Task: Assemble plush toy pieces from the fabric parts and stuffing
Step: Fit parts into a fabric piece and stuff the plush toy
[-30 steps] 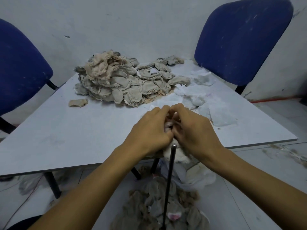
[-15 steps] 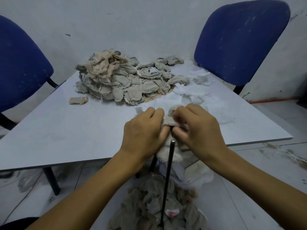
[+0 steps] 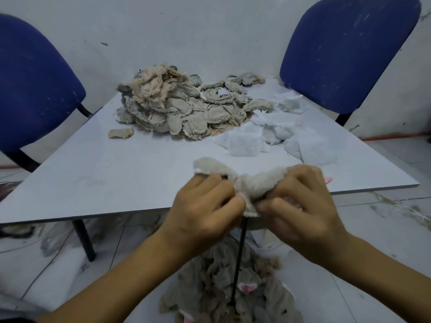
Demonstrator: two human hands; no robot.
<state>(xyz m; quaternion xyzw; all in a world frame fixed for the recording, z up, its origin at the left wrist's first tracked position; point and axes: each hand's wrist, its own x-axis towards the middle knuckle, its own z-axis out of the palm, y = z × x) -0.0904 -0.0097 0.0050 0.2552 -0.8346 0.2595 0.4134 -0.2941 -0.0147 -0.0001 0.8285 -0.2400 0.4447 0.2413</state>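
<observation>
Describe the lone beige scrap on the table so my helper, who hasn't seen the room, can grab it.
Start at the white table and find the big pile of grey-beige fabric at its far side. Just left of the pile's near edge lies the scrap, flat on bare tabletop. It is the only small tan piece lying apart from the heap, away from the white stuffing on the right.

Plush piece (image 3: 253, 183) now spread between hands (image 3: 251, 206)
</observation>
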